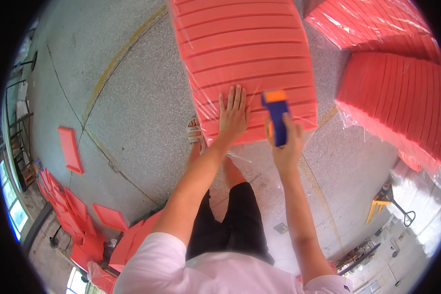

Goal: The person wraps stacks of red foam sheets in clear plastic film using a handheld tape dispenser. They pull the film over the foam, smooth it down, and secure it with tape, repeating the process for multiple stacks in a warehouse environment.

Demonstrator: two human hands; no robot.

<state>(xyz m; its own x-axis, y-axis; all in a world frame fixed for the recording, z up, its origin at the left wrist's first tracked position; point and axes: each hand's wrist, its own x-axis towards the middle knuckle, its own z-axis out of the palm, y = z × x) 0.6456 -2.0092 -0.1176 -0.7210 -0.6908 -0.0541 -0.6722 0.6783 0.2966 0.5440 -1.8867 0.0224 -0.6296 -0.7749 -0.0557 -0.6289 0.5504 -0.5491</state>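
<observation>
A tall stack of red foam slabs (pixel 247 54) wrapped in clear plastic film stands right in front of me. My left hand (pixel 234 116) lies flat on its near part, fingers stretched out and pressing the film. In my right hand (pixel 288 147) is a blue and orange tape dispenser (pixel 279 117), slightly blurred, held over the near right part of the stack. My fingers wrap around its handle. Whether the dispenser touches the film I cannot tell.
More wrapped red stacks (pixel 392 98) stand at the right. Loose red slabs (pixel 73 210) lie heaped at the lower left, with a single slab (pixel 70 149) on the speckled floor. A yellow pallet jack (pixel 379 206) is at the lower right. My sandalled foot (pixel 195 131) is beside the stack.
</observation>
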